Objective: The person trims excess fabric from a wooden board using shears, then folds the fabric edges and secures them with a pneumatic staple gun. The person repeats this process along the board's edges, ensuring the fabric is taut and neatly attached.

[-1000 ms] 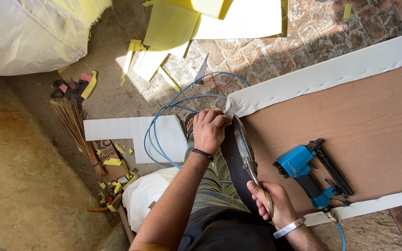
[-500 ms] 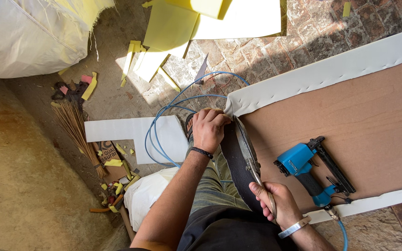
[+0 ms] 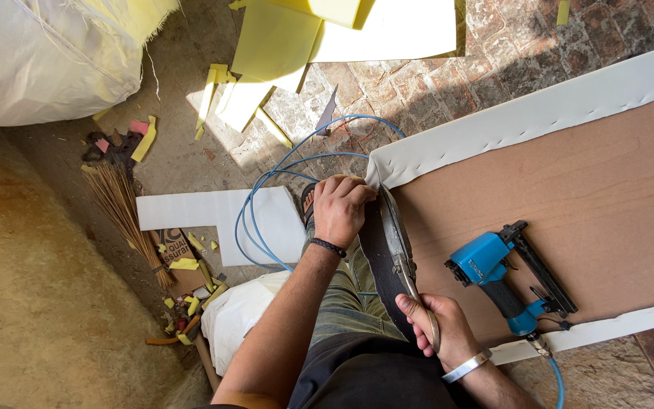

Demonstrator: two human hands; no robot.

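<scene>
- While I knelt over the brown backing board (image 3: 569, 204), my left hand (image 3: 340, 210) was closed in a fist on the white fabric (image 3: 493, 125) at the board's corner, fingers curled tight around the loose edge and a dark band on the wrist.
- My right hand (image 3: 440, 326) was wrapped around the handles of long metal shears (image 3: 397, 242), grip narrow, a silver bangle at the wrist; the blades ran up along the board's near end toward my left fist, with a dark strip lying just beside them.
- White fabric was folded over the board's far long edge and dimpled along its length; a second strip of it showed along the near edge, by my right wrist.
- Just beside my right hand, a blue pneumatic stapler (image 3: 505, 276) lay on the board, touched by neither hand.
- Its blue air hose (image 3: 266, 197) looped over the brick floor (image 3: 509, 45) past my left hand.
- Yellow foam sheets (image 3: 281, 42) and offcuts lay well apart on the floor.
</scene>
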